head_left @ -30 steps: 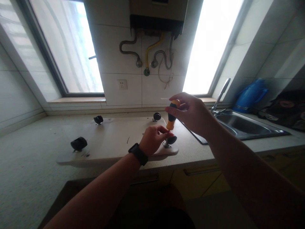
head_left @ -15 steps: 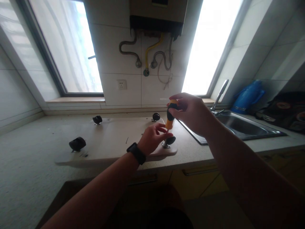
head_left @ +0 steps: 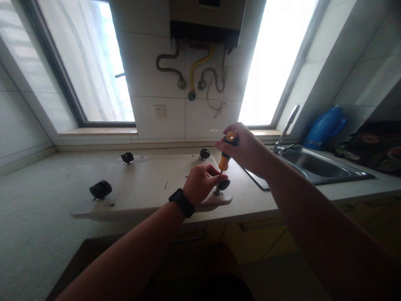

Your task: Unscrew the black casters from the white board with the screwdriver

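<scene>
My right hand [head_left: 247, 146] is closed around the yellow-and-black handle of a screwdriver [head_left: 224, 162], which leans with its top to the right. Its thin shaft points down at the near right caster [head_left: 224, 184]. My left hand [head_left: 202, 182], with a black watch on the wrist, pinches thumb and fingers at the shaft's lower end, just above that caster's metal plate. The screwdriver's tip is hidden there. The caster sits on a pale board [head_left: 147, 179] lying on the counter. Other black casters stand on it: far right [head_left: 204, 154], far left [head_left: 127, 157] and near left [head_left: 100, 189].
The stone counter [head_left: 37, 192] carries the board. A steel sink [head_left: 316, 163] with a tap [head_left: 286, 127] lies to the right, with a blue jug [head_left: 324, 127] behind it. Small dark pieces [head_left: 109, 205] lie near the left caster. A water heater [head_left: 206, 25] hangs on the wall.
My right hand has turned, and the screwdriver handle now tilts further right, its end facing me more. My left hand keeps nearly the same place at the caster.
</scene>
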A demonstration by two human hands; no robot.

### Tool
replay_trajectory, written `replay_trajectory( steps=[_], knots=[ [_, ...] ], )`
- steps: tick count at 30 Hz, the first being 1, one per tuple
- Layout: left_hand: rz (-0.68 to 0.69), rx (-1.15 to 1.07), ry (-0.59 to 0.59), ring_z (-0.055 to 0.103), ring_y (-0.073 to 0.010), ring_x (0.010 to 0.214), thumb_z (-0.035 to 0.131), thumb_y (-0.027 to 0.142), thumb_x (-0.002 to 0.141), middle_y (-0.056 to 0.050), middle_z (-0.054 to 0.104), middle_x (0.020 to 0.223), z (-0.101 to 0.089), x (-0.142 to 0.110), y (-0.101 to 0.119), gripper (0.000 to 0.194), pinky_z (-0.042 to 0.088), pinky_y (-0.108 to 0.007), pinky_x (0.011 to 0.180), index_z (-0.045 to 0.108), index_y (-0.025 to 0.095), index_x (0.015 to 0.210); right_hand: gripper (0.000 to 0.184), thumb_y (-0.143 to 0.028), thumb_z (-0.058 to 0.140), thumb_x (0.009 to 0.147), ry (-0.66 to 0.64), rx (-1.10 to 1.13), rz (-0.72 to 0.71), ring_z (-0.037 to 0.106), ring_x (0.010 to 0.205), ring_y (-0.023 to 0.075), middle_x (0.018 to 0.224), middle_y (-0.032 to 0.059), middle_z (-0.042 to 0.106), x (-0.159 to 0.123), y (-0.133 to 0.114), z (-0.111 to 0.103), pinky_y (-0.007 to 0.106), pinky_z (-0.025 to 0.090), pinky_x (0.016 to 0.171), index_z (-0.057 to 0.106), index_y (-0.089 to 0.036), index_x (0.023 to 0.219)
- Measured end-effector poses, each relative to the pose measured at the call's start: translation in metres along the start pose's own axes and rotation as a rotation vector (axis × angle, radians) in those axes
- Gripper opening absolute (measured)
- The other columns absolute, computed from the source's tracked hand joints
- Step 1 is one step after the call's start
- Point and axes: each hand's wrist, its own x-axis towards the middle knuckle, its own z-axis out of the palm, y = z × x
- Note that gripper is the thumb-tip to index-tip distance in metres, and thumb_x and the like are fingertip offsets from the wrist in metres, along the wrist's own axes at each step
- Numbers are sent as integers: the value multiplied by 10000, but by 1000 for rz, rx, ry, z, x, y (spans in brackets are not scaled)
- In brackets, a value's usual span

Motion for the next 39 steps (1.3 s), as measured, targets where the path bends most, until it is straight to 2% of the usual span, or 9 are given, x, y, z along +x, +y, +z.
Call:
replay_trajectory(
  steps=[3,6,12,17,22,28,31,34,39],
  knots=[
    [-29,3,39,640,-152,627,838,456,766,-11,712,693,1,1,1,332,482,-306,621,666,173,736,387,-464,743,770,7,-122,-37,606,756,210,869,46,629,1,3,-1,427,547,650,545,-215,991],
    [-64,-20,32,639,-153,639,842,490,750,-22,715,721,0,0,-1,369,492,-305,621,658,169,766,422,-381,781,738,-5,-44,-32,655,795,225,951,70,666,0,2,-2,436,583,680,554,-210,1050],
    [-35,-156,-174,685,-160,815,730,415,886,-83,757,991,-9,3,-6,311,533,-318,744,725,157,1059,522,-231,758,723,-49,144,4,704,863,242,1065,125,685,-3,-5,-4,444,625,752,537,-165,1192],
    [-25,-191,-210,665,-141,766,688,302,916,-77,772,946,-12,6,-3,195,518,-295,706,765,157,1021,494,-133,648,719,-51,144,-34,694,927,237,1181,118,653,-2,-3,-3,426,619,782,586,-182,1206],
    [-27,-153,-136,651,-139,690,760,337,857,-42,746,799,-9,6,1,180,525,-309,695,751,157,874,416,-290,674,801,-35,62,-36,658,872,227,1051,105,659,-1,-5,0,401,593,696,604,-182,1196],
    [-52,-140,-56,616,-136,649,850,429,751,-5,674,706,-5,8,0,343,483,-288,629,640,158,746,490,-423,794,730,41,-2,-64,596,729,172,974,76,665,1,-1,2,366,538,613,616,-188,1122],
    [-76,-128,-12,571,-118,618,881,450,703,27,621,675,-4,9,-2,413,462,-269,604,580,168,727,472,-349,772,746,-1,82,-59,639,780,187,1039,102,669,0,-1,2,385,574,663,609,-165,1150],
    [-79,-117,-26,592,-124,656,872,449,718,3,659,756,-5,8,-4,389,486,-279,638,634,157,815,462,-273,715,761,-1,124,-86,663,848,206,1106,122,668,-1,0,2,422,599,745,610,-152,1195],
    [-46,-103,-204,650,-151,783,722,414,888,-80,755,979,-13,4,-5,299,506,-298,708,742,154,1034,489,-133,611,722,13,278,-55,687,993,234,1107,114,693,1,4,4,459,597,887,587,-159,1210]
  ],
)
